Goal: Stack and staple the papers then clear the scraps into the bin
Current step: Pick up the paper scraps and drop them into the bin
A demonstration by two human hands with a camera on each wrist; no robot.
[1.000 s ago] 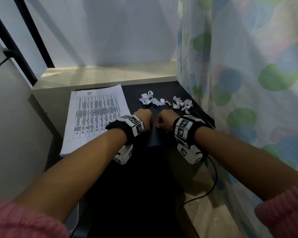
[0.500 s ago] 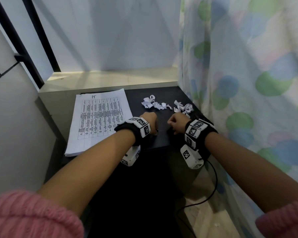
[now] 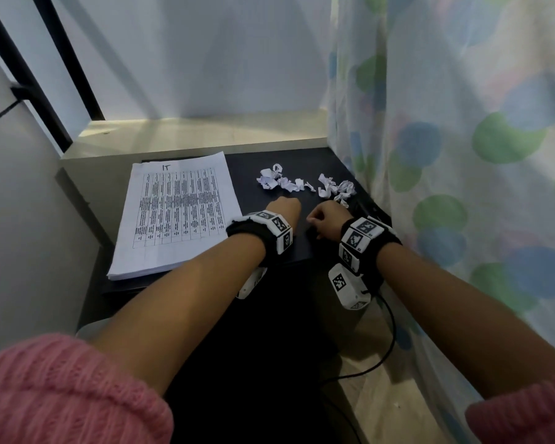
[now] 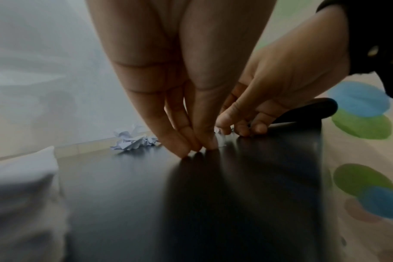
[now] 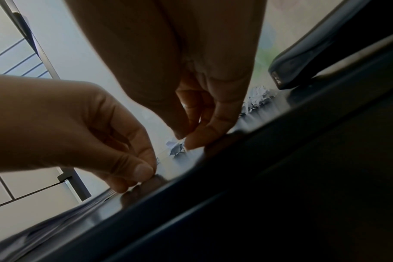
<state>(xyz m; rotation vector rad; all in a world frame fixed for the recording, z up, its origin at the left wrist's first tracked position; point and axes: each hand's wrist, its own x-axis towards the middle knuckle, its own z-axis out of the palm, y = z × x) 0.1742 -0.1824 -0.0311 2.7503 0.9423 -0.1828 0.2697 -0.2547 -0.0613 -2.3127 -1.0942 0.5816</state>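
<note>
A stack of printed papers lies on the left of the black table. Crumpled paper scraps lie in two clusters behind my hands, the second cluster near the curtain. My left hand and right hand sit close together at mid-table. The left fingertips are bunched and touch the tabletop. The right hand pinches thumb to finger just above it. Whether either pinch holds something tiny is too small to tell. A black stapler lies behind the right hand.
A curtain with coloured dots hangs along the table's right edge. A pale ledge runs behind the table, under a white wall. A black cable drops from the right wrist toward the floor. A pale rounded rim shows below the table's left.
Both hands have stayed pinched at mid-table. A thin line seen between them earlier is hidden now, and the view has shifted slightly.
</note>
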